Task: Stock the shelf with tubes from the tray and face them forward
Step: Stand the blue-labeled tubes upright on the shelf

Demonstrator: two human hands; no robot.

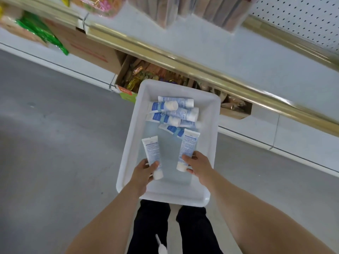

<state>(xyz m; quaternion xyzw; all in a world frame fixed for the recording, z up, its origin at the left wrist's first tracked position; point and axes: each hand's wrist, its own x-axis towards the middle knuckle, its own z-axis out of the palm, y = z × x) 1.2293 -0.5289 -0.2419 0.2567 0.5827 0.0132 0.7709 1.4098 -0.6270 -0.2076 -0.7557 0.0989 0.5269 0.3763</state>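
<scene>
A white plastic tray [128, 147] sits on the grey floor below me. Several white and blue tubes [176, 112] lie piled at its far end. My left hand [144, 172] grips one white tube [151, 151] near its cap, back label facing up. My right hand [199, 165] holds a second white tube [189, 143] near its cap, also text side up. Both tubes point away from me, above the tray's near half. The white shelf [229, 57] with a gold front rail runs diagonally above the tray.
Clear boxes of goods [216, 11] stand on the shelf at the top. Under it, an open cardboard box of wrapped snacks [139, 74] sits beside the tray. Green packets [40, 32] lie at upper left. My dark trouser legs [174, 230] show below the tray.
</scene>
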